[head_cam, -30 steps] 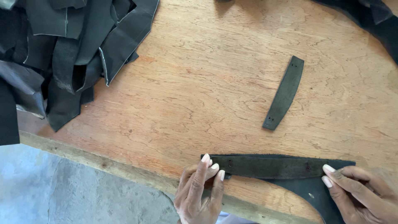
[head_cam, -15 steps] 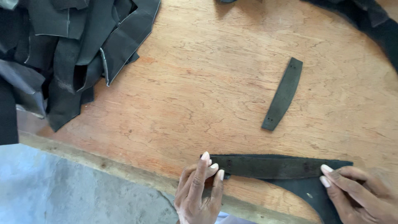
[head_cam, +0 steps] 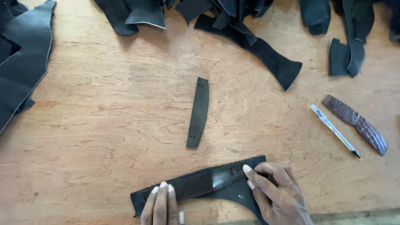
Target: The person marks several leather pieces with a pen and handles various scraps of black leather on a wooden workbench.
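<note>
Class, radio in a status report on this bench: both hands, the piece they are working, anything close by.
Left hand and right hand pressing flat, no grip closed. Dark strip held on black leather piece. Loose strip just beyond; pen off right.

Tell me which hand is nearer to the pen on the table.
Right. The right hand presses the black leather piece below and left of the pen; the left hand rests on that piece's far end, farther left.
</note>
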